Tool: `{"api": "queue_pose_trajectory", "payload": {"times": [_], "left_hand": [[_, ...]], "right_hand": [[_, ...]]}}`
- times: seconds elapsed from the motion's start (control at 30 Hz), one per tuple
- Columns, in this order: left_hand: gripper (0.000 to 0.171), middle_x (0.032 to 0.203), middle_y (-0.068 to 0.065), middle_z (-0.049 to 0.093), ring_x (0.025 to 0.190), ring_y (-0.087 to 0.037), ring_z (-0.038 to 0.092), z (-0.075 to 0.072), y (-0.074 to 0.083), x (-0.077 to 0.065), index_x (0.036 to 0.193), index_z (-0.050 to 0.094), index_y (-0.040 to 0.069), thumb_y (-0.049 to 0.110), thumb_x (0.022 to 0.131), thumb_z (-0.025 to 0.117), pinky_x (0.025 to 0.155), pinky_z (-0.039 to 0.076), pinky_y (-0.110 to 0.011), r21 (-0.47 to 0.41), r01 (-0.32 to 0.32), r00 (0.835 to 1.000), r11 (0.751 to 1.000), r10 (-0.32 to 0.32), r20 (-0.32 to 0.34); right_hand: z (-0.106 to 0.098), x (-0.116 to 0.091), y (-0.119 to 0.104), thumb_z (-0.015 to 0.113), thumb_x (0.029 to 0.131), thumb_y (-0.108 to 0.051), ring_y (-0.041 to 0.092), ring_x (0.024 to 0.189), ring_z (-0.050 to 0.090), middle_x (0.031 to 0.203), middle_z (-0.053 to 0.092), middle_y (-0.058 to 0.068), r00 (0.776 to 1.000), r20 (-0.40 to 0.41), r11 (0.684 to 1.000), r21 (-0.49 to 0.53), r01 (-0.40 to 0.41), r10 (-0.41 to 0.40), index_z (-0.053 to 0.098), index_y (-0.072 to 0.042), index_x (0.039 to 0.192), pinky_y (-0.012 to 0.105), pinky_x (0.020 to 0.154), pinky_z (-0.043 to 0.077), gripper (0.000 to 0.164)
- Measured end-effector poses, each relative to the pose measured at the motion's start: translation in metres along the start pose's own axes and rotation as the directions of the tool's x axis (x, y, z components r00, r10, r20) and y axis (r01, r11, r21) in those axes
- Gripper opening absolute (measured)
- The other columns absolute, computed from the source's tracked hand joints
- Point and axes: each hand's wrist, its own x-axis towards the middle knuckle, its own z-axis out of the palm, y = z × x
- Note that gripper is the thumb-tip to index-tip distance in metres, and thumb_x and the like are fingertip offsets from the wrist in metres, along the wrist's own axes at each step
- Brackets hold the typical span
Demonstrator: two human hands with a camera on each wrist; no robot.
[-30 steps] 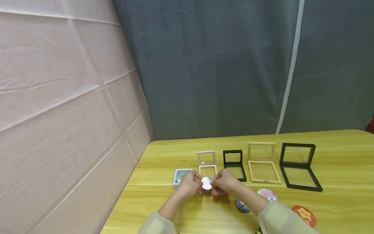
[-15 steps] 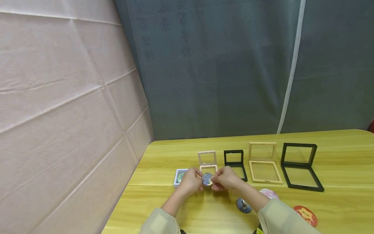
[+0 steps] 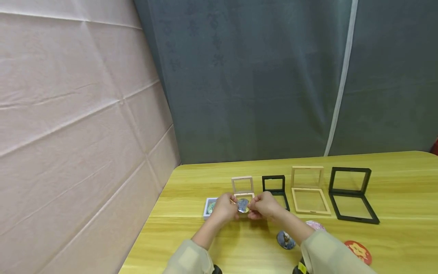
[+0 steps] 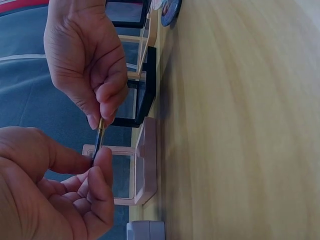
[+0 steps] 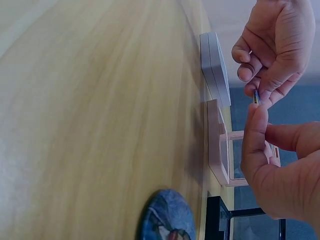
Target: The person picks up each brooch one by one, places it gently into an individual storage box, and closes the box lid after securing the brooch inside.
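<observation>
Both hands up, sharing one small round badge (image 3: 243,205). Left hand (image 3: 224,207) pinches its left edge, thumb and fingertips; right hand (image 3: 265,205) pinches the opposite edge. Grip narrow on both sides, other fingers curled in. Badge sits between the hands, lifted off the worktop (image 3: 157,243); bluish shiny face shows in head view, thin edge only in both wrist views.

Pink frame (image 3: 242,177) stands open just beyond the hands, one half upright, the other flat; badge overlaps the flat half in head view, contact not seen in wrist views. Lavender case (image 3: 206,208) just left of the left hand, green round piece (image 3: 210,207) inside, partly hidden by that hand.

Beyond and right of the right hand, in order outward: small black frame (image 3: 273,177), tan frame (image 3: 307,167), large black frame (image 3: 356,220), each open with one half upright. Nearer the person than the right hand: blue badge (image 3: 286,240) beside the right forearm, pink badge (image 3: 315,225) partly covered by that arm, red badge (image 3: 358,252) with yellow shape farther right. Pale sleeves (image 3: 189,258) on both arms. Dark curtain (image 3: 253,76) behind everything, pale cloth (image 3: 68,114) well left of the hands.
</observation>
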Motion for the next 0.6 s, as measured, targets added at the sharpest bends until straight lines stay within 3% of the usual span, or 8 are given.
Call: {"api": "queue_pose_trajectory", "payload": {"times": [0.37, 0.6], "left_hand": [[0.012, 0.065, -0.011, 0.054, 0.047, -0.016, 0.054, 0.0016, 0.0008, 0.0035, 0.085, 0.051, -0.002, -0.010, 0.076, 0.051, 0.041, 0.037, -0.020, 0.016, 0.005, 1.000, 1.000, -0.004, -0.018], [0.013, 0.065, -0.009, 0.054, 0.046, -0.014, 0.054, 0.0019, -0.0004, 0.0059, 0.081, 0.051, -0.002, -0.012, 0.074, 0.051, 0.040, 0.038, -0.019, 0.028, -0.002, 0.999, 1.000, 0.003, -0.041]], "right_hand": [[-0.0033, 0.0045, 0.0008, 0.056, 0.081, 0.010, 0.013, 0.049, 0.060, 0.064, 0.058, 0.016, 0.999, 0.029, 1.000, 0.005, 0.020, -0.020, 0.055, 0.010, 0.075, 0.025, 0.051, 0.051, 0.006], [0.0030, 0.0069, -0.0023, 0.056, 0.082, 0.009, 0.012, 0.047, 0.059, 0.063, 0.059, 0.016, 0.999, -0.048, 1.000, -0.025, -0.016, 0.015, 0.055, 0.011, 0.077, 0.026, 0.050, 0.051, 0.005]]}}
